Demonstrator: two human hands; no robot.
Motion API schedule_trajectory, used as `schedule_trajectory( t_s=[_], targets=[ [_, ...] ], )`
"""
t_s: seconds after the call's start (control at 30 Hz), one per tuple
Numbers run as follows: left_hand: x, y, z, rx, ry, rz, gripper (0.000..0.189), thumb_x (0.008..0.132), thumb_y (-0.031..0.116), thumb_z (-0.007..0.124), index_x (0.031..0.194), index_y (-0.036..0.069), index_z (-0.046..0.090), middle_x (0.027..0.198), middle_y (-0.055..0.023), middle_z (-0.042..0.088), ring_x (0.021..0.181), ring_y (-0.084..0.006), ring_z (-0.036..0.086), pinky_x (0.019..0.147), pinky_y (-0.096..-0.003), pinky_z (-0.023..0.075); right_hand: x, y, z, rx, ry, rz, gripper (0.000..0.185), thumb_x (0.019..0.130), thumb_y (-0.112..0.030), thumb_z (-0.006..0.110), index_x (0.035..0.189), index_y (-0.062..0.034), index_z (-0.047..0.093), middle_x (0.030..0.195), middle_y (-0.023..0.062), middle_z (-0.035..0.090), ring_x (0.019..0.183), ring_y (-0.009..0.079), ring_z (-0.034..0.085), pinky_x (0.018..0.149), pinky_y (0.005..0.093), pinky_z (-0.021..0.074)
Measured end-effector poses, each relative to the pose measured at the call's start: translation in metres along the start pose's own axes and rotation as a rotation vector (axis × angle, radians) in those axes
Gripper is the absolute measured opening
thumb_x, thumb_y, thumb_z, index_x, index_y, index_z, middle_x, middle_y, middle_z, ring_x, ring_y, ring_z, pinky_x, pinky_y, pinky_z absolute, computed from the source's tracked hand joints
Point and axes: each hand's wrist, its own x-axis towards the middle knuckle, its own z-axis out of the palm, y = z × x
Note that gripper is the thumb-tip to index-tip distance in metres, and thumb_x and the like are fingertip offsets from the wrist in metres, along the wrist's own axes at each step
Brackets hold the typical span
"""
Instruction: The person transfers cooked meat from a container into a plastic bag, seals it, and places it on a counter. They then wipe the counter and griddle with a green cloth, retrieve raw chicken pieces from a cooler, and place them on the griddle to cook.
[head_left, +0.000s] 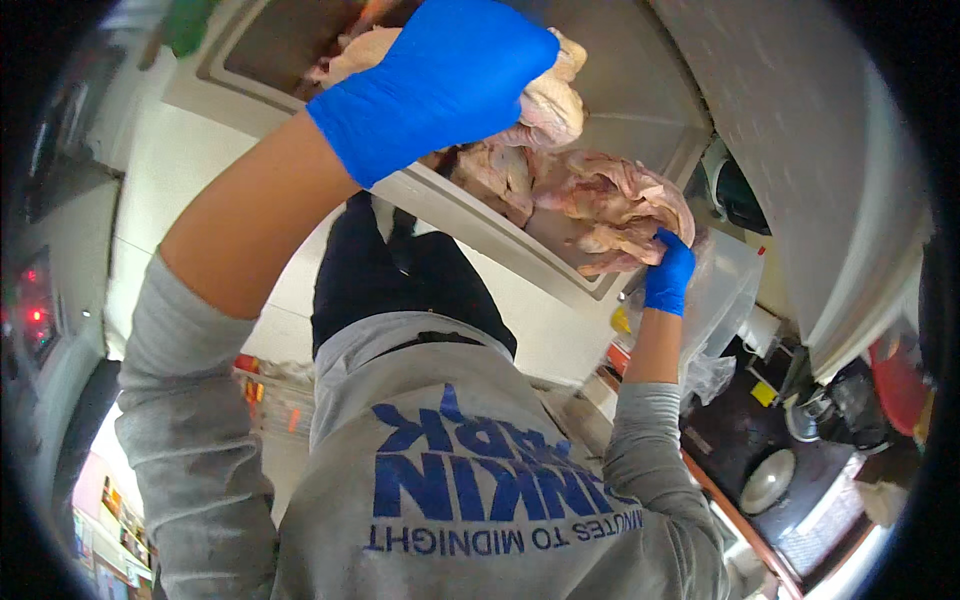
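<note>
My left hand (442, 86), in a blue glove, is closed around a pale piece of raw poultry (553, 105) above a metal sink or tray (637, 135). Its fingertips are hidden behind the hand. My right hand (671, 274), gloved in blue too, grips the edge of an opened raw poultry carcass (600, 191) lying at the near right corner of the metal basin. Another raw poultry piece (491, 176) lies beside that carcass, and more pale poultry (364, 56) shows behind my left wrist.
The basin's raised rim (495, 225) runs between me and the meat. Clear plastic bags (720, 292) hang or lie just right of my right hand. Farther right are a dark surface with a round lid (767, 481) and a red container (896, 382). A large pale curved surface rises at upper right.
</note>
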Motion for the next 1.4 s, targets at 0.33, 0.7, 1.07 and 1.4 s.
schedule_trajectory(
  t_s=[0.33, 0.7, 1.07, 1.4],
  targets=[
    [0.009, 0.041, -0.006, 0.185, 0.283, 0.105, 0.024, 0.063, 0.022, 0.073, 0.082, 0.011, 0.063, 0.072, -0.0139, 0.063, 0.067, -0.0350, 0.061, 0.061, -0.0438, 0.0485, -0.043, -0.037, -0.020, 0.129, -0.215, -0.263, 0.032, 0.075, 0.000, 0.069, 0.106, 0.0054, 0.064, 0.099, 0.0106, 0.067, 0.085, 0.0200, 0.064, 0.076, 0.0321, 0.0513],
    [0.024, 0.070, -0.012, 0.185, 0.219, 0.075, 0.018, 0.072, 0.027, 0.068, 0.081, 0.012, 0.065, 0.075, -0.0141, 0.065, 0.068, -0.0341, 0.063, 0.061, -0.0426, 0.0488, -0.019, -0.051, -0.046, 0.114, -0.390, -0.454, 0.027, 0.076, -0.007, 0.070, 0.101, 0.0035, 0.067, 0.095, 0.0078, 0.067, 0.080, 0.0164, 0.062, 0.072, 0.0304, 0.0499],
    [-0.016, 0.040, -0.086, 0.100, 0.243, -0.017, 0.017, 0.062, 0.020, 0.065, 0.074, 0.009, 0.070, 0.079, -0.0150, 0.068, 0.075, -0.0342, 0.066, 0.065, -0.0424, 0.0505, -0.081, -0.079, -0.026, -0.032, -0.449, -0.412, 0.032, 0.084, -0.012, 0.064, 0.110, 0.0076, 0.062, 0.109, 0.0108, 0.063, 0.096, 0.0192, 0.059, 0.087, 0.0330, 0.0474],
    [-0.250, 0.015, -0.299, 0.382, 0.505, 0.093, 0.019, 0.059, 0.025, 0.066, 0.067, 0.008, 0.068, 0.073, -0.0181, 0.065, 0.067, -0.0356, 0.065, 0.055, -0.0441, 0.0488, -0.298, -0.149, 0.022, -0.131, -0.547, -0.596, 0.033, 0.086, -0.016, 0.059, 0.110, 0.0066, 0.061, 0.102, 0.0111, 0.064, 0.090, 0.0207, 0.062, 0.080, 0.0349, 0.0497]
  ],
)
